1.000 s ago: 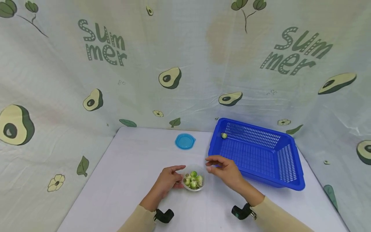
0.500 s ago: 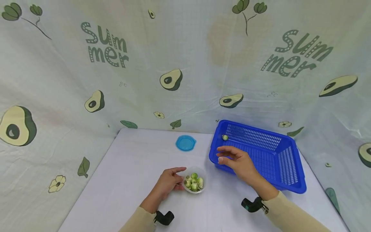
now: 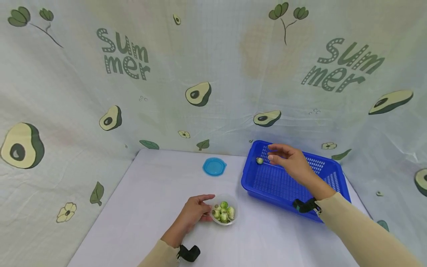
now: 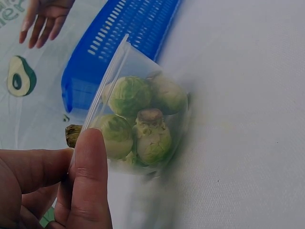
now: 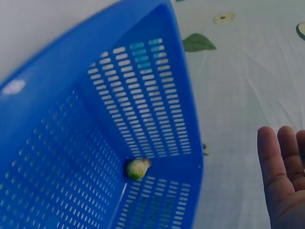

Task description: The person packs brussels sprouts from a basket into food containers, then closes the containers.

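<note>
My left hand [image 3: 194,212] pinches the rim of a clear plastic bowl [image 4: 157,164] between thumb and fingers, at the bowl's left side. Several Brussels sprouts [image 3: 223,212] lie in that bowl on the table. Above the blue basket [image 3: 245,182] is my right hand [image 3: 293,163], its fingers relaxed and nothing between them. One lone Brussels sprout [image 5: 137,169] rests in the back left corner of the basket, a short way left of the right fingertips in the head view.
A round blue lid [image 3: 214,167] with a small tab lies toward the back of the white table [image 3: 160,185], left of the basket. Behind the table hangs a patterned cloth [image 3: 230,92] with avocado prints.
My right hand has moved from beside the bowl, up and right, to over the basket. The left hand stays at the bowl, and the sprouts look unchanged.
</note>
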`<action>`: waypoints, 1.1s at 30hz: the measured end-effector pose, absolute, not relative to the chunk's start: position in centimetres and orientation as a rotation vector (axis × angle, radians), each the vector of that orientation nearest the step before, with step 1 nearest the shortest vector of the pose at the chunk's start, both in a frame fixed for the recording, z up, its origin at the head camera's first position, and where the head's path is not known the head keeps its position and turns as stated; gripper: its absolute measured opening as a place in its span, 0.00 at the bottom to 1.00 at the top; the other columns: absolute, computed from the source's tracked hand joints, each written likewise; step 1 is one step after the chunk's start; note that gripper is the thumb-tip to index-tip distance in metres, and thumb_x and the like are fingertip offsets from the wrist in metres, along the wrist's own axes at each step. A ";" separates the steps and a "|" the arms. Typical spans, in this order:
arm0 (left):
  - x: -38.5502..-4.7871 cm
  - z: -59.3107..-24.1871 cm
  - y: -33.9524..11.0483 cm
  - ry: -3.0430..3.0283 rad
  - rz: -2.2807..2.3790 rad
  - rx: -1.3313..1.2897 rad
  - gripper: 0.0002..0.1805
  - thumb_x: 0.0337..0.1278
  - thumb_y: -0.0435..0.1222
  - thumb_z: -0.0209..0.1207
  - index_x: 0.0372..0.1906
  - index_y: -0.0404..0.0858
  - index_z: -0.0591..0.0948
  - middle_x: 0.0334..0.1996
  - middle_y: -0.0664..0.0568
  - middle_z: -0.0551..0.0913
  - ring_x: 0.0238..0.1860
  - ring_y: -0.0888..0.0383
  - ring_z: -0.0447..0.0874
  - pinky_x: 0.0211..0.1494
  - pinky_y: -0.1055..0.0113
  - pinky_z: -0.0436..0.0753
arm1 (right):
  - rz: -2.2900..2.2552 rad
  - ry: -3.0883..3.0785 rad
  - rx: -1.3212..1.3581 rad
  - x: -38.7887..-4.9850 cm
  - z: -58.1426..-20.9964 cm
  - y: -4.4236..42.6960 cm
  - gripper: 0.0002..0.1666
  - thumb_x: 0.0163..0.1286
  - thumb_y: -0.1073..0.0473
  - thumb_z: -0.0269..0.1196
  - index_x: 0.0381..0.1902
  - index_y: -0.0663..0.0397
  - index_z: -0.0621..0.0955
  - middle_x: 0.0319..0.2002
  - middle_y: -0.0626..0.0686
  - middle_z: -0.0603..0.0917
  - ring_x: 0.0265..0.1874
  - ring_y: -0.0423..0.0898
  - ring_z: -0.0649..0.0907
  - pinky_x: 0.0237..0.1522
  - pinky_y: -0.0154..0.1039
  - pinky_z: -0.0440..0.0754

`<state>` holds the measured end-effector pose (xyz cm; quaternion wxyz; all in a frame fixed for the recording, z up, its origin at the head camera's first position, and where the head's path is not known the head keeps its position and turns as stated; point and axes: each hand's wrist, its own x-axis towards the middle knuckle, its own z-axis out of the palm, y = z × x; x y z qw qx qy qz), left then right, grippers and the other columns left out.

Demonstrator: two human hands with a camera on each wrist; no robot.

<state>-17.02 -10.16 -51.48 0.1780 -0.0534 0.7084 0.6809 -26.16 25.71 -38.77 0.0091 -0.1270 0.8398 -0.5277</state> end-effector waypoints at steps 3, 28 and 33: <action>-17.0 -51.3 -10.2 2.005 1.923 -0.147 0.28 0.64 0.25 0.60 0.70 0.34 0.80 0.30 0.49 0.78 0.29 0.58 0.81 0.36 0.63 0.93 | -1.583 2.635 -0.383 -27.8 -38.9 26.2 0.31 0.77 0.49 0.66 0.72 0.54 0.77 0.68 0.61 0.79 0.49 0.37 0.88 0.51 0.33 0.89; -17.1 -51.8 -10.1 1.990 1.948 -0.139 0.29 0.63 0.23 0.60 0.70 0.32 0.78 0.29 0.50 0.77 0.29 0.58 0.80 0.34 0.63 0.93 | -1.433 2.625 -0.416 -34.9 -44.7 27.7 0.33 0.79 0.57 0.64 0.75 0.65 0.71 0.72 0.69 0.75 0.68 0.67 0.77 0.64 0.61 0.83; -17.1 -51.7 -10.1 1.985 1.944 -0.153 0.29 0.63 0.23 0.60 0.70 0.32 0.79 0.30 0.49 0.78 0.29 0.58 0.81 0.33 0.64 0.92 | -1.385 2.616 -0.407 -36.0 -46.1 27.8 0.31 0.78 0.59 0.64 0.75 0.62 0.73 0.71 0.67 0.77 0.66 0.65 0.79 0.63 0.60 0.84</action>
